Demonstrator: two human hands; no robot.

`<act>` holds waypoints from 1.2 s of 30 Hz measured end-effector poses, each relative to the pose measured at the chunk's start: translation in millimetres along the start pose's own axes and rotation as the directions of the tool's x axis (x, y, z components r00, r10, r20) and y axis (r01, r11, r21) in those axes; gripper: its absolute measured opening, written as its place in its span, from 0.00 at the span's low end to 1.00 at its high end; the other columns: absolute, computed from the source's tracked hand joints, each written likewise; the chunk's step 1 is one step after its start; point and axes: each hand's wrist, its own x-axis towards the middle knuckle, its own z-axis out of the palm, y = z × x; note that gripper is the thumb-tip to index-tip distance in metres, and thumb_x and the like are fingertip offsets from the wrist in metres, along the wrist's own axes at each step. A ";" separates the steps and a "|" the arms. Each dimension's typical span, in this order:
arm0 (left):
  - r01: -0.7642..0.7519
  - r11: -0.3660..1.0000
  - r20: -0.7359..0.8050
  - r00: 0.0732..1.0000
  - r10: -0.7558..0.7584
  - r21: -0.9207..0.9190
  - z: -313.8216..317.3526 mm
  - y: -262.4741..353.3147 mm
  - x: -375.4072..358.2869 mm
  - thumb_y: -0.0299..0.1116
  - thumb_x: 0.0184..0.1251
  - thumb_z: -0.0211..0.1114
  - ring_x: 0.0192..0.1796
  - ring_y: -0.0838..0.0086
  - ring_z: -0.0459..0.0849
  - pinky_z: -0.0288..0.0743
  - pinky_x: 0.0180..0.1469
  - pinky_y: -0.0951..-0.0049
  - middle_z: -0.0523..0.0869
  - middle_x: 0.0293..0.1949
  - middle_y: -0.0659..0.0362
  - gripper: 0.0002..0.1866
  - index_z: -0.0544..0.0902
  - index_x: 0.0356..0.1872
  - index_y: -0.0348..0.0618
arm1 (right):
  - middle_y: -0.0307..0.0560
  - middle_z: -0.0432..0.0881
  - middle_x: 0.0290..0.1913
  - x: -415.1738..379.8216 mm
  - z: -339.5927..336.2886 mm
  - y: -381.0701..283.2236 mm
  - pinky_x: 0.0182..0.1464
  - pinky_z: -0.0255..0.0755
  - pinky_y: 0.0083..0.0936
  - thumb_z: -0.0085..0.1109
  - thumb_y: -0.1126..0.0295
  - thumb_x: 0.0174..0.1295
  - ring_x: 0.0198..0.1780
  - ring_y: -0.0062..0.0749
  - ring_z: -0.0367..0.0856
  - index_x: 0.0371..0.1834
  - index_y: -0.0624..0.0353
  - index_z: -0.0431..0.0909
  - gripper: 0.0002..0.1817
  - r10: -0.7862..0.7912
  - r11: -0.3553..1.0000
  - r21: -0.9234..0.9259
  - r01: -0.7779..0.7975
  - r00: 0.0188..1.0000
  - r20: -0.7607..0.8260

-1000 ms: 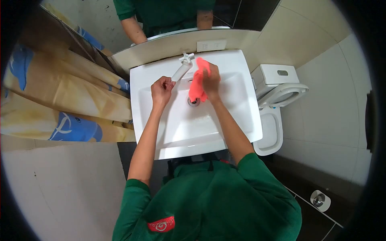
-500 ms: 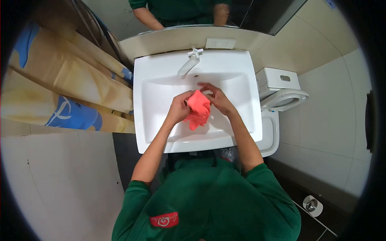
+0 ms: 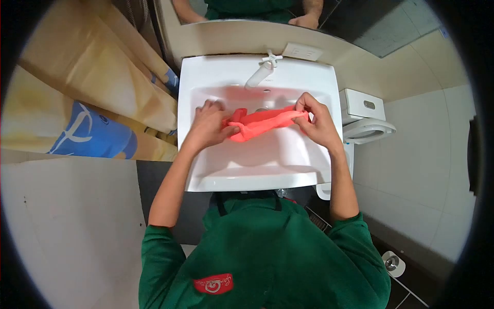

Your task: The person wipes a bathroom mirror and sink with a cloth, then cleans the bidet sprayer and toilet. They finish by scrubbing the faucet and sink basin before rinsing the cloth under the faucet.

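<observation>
A coral-red cloth (image 3: 265, 122) is stretched sideways between my hands, above the bowl of the white sink (image 3: 252, 183). My left hand (image 3: 210, 126) grips its left end, thumb against the fabric and some fingers raised and slightly blurred. At the other end, my right hand (image 3: 318, 122) pinches the cloth between thumb and fingers. Just behind the cloth is the white faucet (image 3: 261, 73), its spout pointing down toward the bowl; no running water can be made out. The drain is mostly hidden by the fabric.
A yellow and blue shower curtain (image 3: 92, 129) hangs close on the left. To the right stands a white toilet (image 3: 366, 105) with its tank. Behind the sink are a mirror (image 3: 350, 26) and an outlet plate (image 3: 302, 51). A small white container (image 3: 393, 264) sits low at right.
The bunched cloth has been spread out sideways. My hands have moved apart, the left to the left and the right to the right. The camera view has shifted and tilted slightly.
</observation>
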 end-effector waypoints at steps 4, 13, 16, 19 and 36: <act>0.209 0.697 0.227 0.972 -0.068 -0.686 35.7 18.3 30.4 0.34 0.57 0.66 0.37 0.64 0.81 0.75 0.41 0.71 0.81 0.34 0.52 0.15 0.78 0.43 0.37 | 0.46 0.72 0.28 31.6 49.7 12.3 0.36 0.69 0.22 0.58 0.80 0.52 0.31 0.29 0.73 0.30 0.62 0.68 0.08 -0.251 0.968 -0.094 0.234 0.930 -0.269; 0.117 0.843 -0.311 0.896 -0.317 -0.525 82.2 -30.5 66.6 0.27 0.54 0.67 0.26 0.73 0.75 0.72 0.31 0.71 0.76 0.28 0.56 0.11 0.77 0.38 0.37 | 0.51 0.80 0.42 111.1 101.6 113.1 0.47 0.71 0.24 0.66 0.71 0.48 0.44 0.30 0.77 0.45 0.70 0.76 0.21 0.337 0.919 0.384 -0.088 0.680 -0.652; 0.109 0.849 -0.306 0.902 -0.303 -0.518 87.7 -27.2 67.1 0.27 0.54 0.67 0.26 0.72 0.74 0.71 0.31 0.71 0.75 0.27 0.57 0.11 0.76 0.36 0.38 | 0.53 0.84 0.31 122.5 97.1 85.1 0.38 0.74 0.26 0.66 0.65 0.45 0.33 0.30 0.81 0.40 0.70 0.80 0.21 0.358 0.929 0.202 -0.311 0.613 -0.704; 0.109 0.862 -0.318 0.900 -0.297 -0.496 89.0 -25.3 67.9 0.27 0.53 0.66 0.27 0.72 0.75 0.71 0.32 0.70 0.75 0.26 0.57 0.10 0.75 0.34 0.38 | 0.52 0.84 0.29 122.1 92.4 80.4 0.36 0.74 0.26 0.65 0.67 0.46 0.30 0.30 0.81 0.40 0.68 0.81 0.19 0.396 0.906 0.171 -0.386 0.634 -0.665; -0.071 0.767 -0.062 0.997 0.041 -0.638 8.9 -37.9 14.5 0.26 0.53 0.60 0.29 0.72 0.76 0.71 0.35 0.70 0.77 0.26 0.56 0.05 0.77 0.31 0.37 | 0.38 0.70 0.24 41.9 68.9 -46.8 0.29 0.63 0.20 0.65 0.76 0.51 0.26 0.22 0.65 0.27 0.63 0.71 0.10 0.298 0.946 -0.196 -0.260 0.934 0.200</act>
